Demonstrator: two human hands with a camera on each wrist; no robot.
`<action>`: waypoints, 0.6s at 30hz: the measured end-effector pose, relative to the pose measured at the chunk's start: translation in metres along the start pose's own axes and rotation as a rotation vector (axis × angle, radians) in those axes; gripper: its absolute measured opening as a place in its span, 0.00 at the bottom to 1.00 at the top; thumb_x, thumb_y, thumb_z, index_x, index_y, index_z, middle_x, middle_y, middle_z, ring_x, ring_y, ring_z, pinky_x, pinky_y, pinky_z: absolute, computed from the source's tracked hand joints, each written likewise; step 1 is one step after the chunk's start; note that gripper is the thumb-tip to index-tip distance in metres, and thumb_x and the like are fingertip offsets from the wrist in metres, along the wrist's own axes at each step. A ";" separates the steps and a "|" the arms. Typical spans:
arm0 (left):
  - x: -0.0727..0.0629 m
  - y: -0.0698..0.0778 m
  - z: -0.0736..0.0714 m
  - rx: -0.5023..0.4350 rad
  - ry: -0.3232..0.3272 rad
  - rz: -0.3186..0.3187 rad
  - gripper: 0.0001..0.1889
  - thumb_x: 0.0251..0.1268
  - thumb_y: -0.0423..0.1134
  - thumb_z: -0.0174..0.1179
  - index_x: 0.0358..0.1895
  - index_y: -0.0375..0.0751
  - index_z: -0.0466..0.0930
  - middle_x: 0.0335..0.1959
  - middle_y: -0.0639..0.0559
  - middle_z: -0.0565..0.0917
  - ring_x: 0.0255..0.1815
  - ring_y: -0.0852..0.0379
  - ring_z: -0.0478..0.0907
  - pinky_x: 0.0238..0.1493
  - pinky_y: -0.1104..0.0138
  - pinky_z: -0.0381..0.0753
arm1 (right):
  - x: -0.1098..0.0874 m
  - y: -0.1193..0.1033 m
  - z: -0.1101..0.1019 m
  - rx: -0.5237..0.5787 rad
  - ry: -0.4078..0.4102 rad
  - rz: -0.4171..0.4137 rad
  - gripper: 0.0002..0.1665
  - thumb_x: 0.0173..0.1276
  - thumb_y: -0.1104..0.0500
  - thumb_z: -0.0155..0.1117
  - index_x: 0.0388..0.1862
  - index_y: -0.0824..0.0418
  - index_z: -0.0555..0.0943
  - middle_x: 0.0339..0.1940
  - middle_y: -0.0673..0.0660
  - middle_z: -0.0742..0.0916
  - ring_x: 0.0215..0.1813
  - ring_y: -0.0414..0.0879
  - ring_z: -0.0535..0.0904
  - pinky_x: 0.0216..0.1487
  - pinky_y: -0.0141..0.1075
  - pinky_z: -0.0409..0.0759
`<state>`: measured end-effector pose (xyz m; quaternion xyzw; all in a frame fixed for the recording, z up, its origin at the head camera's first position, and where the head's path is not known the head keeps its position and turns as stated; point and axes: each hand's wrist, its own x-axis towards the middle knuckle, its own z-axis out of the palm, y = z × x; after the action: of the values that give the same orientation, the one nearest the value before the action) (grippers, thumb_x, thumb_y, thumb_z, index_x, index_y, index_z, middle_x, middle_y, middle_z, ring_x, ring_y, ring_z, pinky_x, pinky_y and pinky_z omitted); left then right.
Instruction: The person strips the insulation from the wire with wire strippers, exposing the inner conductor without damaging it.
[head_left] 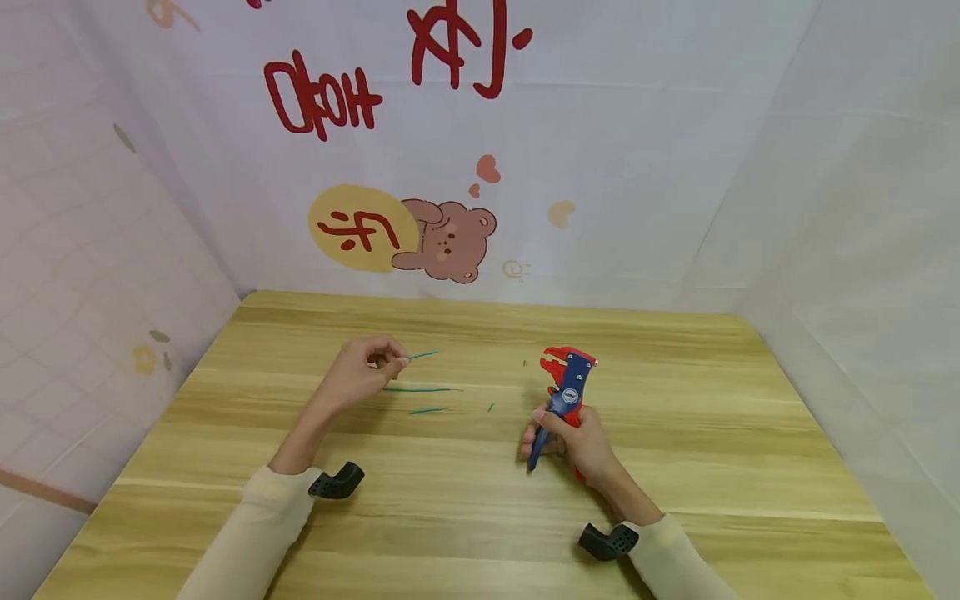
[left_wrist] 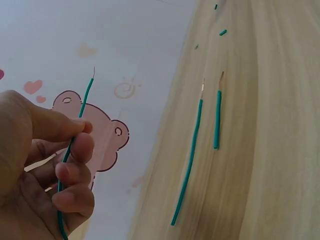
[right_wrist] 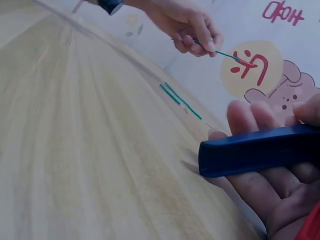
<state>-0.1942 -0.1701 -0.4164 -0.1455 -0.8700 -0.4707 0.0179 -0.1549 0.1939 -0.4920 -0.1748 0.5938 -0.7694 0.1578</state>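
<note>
Between thumb and index finger my left hand (head_left: 362, 368) pinches a green wire (left_wrist: 86, 97), raised off the table. Its far end shows a thin bare metal tip. On the table nearby lie a longer green wire (head_left: 420, 390) and a shorter green wire (head_left: 427, 410), each with one bare copper end. My right hand (head_left: 588, 450) holds a blue and red wire stripper (head_left: 570, 379) by its handles, thumb on the blue one. The stripper's red head points away from me, its notched jaws spread, no wire between them. In the right wrist view, fingers lie under the blue handle (right_wrist: 260, 152).
A small green insulation scrap (head_left: 491, 407) lies between the hands, with another tiny bit (head_left: 524, 362) farther back. The wooden table (head_left: 450, 525) ends at a printed white cloth (head_left: 622, 200) behind, with more cloth at both sides.
</note>
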 end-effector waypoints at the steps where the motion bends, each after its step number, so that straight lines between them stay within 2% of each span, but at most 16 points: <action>1: 0.001 0.000 0.002 0.012 0.007 -0.001 0.03 0.73 0.35 0.63 0.39 0.43 0.85 0.31 0.38 0.84 0.29 0.55 0.76 0.32 0.67 0.73 | 0.000 0.000 0.000 -0.009 -0.004 -0.001 0.19 0.81 0.60 0.55 0.50 0.79 0.69 0.34 0.58 0.90 0.36 0.53 0.91 0.46 0.52 0.88; 4: 0.002 -0.003 0.008 0.045 0.023 -0.001 0.03 0.72 0.34 0.63 0.40 0.41 0.86 0.34 0.37 0.86 0.32 0.53 0.77 0.33 0.67 0.73 | 0.000 0.000 0.001 -0.050 0.003 0.015 0.25 0.81 0.58 0.55 0.51 0.85 0.69 0.36 0.60 0.91 0.38 0.56 0.92 0.45 0.55 0.87; 7: 0.003 -0.008 0.011 0.066 0.031 -0.007 0.04 0.72 0.34 0.64 0.40 0.38 0.86 0.35 0.38 0.87 0.33 0.53 0.78 0.33 0.66 0.74 | -0.001 -0.001 0.002 -0.128 0.041 0.069 0.27 0.80 0.55 0.57 0.54 0.83 0.70 0.38 0.64 0.91 0.40 0.59 0.91 0.44 0.55 0.87; 9: 0.003 -0.011 0.012 0.071 0.031 -0.014 0.05 0.71 0.34 0.64 0.41 0.36 0.86 0.35 0.38 0.87 0.34 0.52 0.78 0.35 0.65 0.75 | -0.002 -0.002 0.002 -0.222 0.083 0.125 0.28 0.78 0.51 0.61 0.53 0.79 0.73 0.38 0.66 0.91 0.39 0.60 0.91 0.41 0.51 0.88; 12: 0.004 -0.016 0.014 0.074 0.030 -0.022 0.05 0.71 0.33 0.64 0.40 0.35 0.86 0.34 0.40 0.86 0.35 0.51 0.79 0.38 0.63 0.76 | -0.006 -0.005 0.001 -0.413 0.164 0.210 0.27 0.72 0.46 0.68 0.48 0.70 0.79 0.32 0.64 0.90 0.32 0.57 0.90 0.34 0.45 0.89; 15: 0.005 -0.020 0.015 0.087 0.024 -0.032 0.04 0.70 0.32 0.64 0.40 0.35 0.86 0.33 0.44 0.86 0.35 0.51 0.79 0.39 0.64 0.77 | -0.013 -0.009 -0.002 -0.593 0.243 0.268 0.25 0.66 0.42 0.74 0.41 0.63 0.83 0.24 0.58 0.88 0.24 0.51 0.86 0.26 0.39 0.84; 18: 0.007 -0.024 0.016 0.105 0.016 -0.029 0.04 0.70 0.32 0.64 0.39 0.35 0.86 0.33 0.46 0.86 0.35 0.52 0.79 0.40 0.65 0.77 | -0.019 -0.015 -0.006 -0.702 0.292 0.293 0.24 0.62 0.39 0.76 0.39 0.58 0.85 0.19 0.55 0.87 0.22 0.49 0.84 0.22 0.36 0.78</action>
<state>-0.2056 -0.1680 -0.4440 -0.1279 -0.8953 -0.4259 0.0256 -0.1410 0.2108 -0.4806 -0.0208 0.8552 -0.5059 0.1104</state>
